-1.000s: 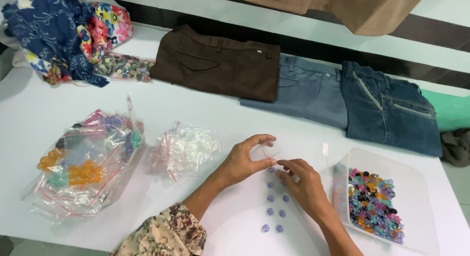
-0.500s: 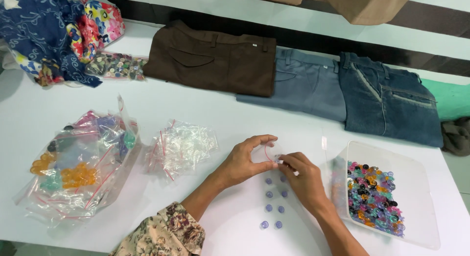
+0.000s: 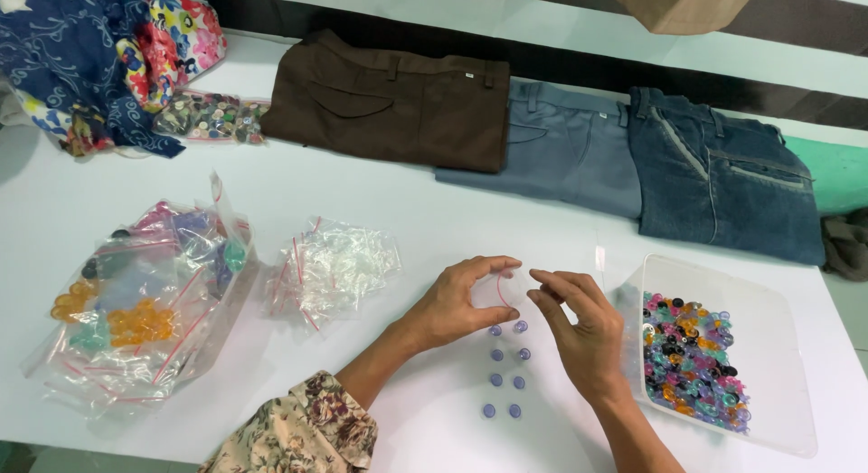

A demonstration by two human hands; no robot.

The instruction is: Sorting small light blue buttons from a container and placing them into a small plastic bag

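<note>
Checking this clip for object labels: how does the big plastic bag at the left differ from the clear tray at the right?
The big plastic bag is soft and crumpled, with smaller bags inside it that hold sorted colours, orange among them; the clear tray is rigid and open-topped, with mixed colours loose in one heap. The bag lies away from both hands; the tray sits beside the right hand. Both are transparent and rest on the white table.

Glossy clear plastic bag (image 3: pixel 508 288), shiny plastic buttons (image 3: pixel 505 368), smooth matt white table (image 3: pixel 380 211), coarse denim jeans (image 3: pixel 723 188).

Lilac buttons (image 3: pixel 504 368), brown trousers (image 3: pixel 393 100), floral sleeve (image 3: pixel 303 434)
</note>
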